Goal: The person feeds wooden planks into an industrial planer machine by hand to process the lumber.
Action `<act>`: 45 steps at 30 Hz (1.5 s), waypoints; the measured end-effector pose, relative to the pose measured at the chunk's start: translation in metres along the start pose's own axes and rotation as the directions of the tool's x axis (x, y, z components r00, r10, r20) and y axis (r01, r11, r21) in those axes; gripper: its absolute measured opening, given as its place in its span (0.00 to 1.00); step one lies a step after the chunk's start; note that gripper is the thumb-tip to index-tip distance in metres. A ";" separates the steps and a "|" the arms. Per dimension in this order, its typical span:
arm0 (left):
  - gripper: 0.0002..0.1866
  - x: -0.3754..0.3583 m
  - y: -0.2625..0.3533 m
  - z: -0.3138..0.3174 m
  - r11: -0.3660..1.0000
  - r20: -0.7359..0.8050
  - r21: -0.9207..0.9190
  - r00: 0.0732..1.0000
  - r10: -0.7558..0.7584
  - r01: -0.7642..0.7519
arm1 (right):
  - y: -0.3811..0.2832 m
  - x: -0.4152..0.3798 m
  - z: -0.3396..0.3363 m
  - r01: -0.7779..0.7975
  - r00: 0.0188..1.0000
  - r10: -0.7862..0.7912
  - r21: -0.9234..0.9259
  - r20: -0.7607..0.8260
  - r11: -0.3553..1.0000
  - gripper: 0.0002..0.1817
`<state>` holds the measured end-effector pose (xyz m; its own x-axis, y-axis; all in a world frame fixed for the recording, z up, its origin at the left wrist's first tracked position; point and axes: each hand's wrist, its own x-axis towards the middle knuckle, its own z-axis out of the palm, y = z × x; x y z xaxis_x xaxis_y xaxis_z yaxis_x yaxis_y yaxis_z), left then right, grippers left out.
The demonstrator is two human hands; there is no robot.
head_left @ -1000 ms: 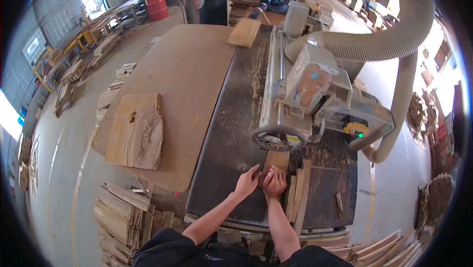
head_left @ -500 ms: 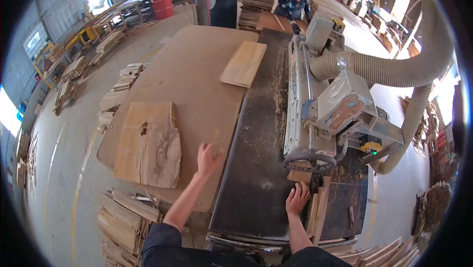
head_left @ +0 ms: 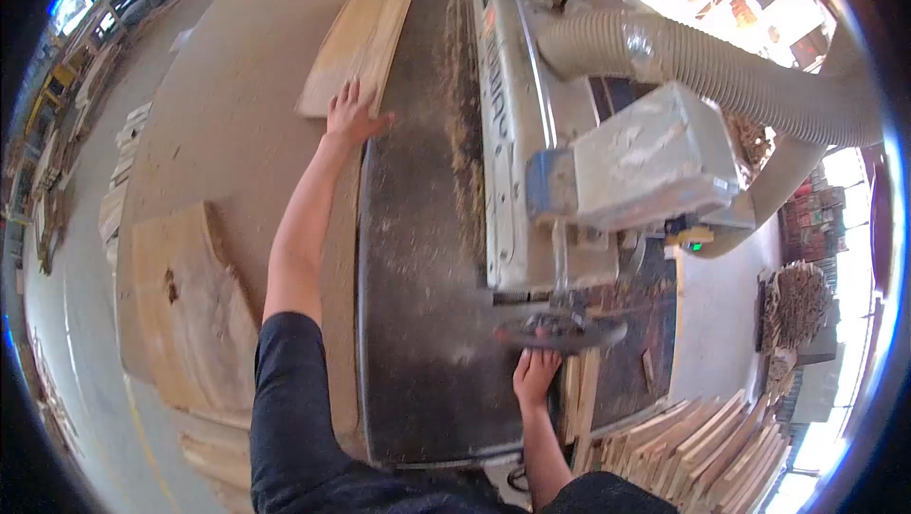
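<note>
While left hand [head_left: 352, 116] lies flat, fingers spread, on near end of pale rectangular wooden board [head_left: 359, 47] at far bench [head_left: 228, 106], right hand [head_left: 534, 373] rests open on dark steel machine table [head_left: 418, 267], near right, gripping nothing.

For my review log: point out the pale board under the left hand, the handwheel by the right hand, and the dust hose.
pale board [head_left: 365, 35], head view, middle of its top face
handwheel [head_left: 560, 333], head view, near its hub
dust hose [head_left: 721, 73], head view, ribbed middle stretch
</note>
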<state>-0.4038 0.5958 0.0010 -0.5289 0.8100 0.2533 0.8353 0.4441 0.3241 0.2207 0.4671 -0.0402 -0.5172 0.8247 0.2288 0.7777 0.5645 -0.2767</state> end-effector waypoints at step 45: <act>0.46 -0.395 0.139 -0.062 0.690 -0.276 0.069 0.679 -0.681 0.720 | -0.008 0.006 -0.006 0.118 0.969 -0.073 0.182 -0.235 0.976 0.19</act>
<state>-0.0880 0.3137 0.0028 -0.9689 0.1418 0.2029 0.2060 0.9163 0.3434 0.2134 0.4670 -0.0309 -0.4746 0.7498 0.4611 0.6332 0.6547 -0.4128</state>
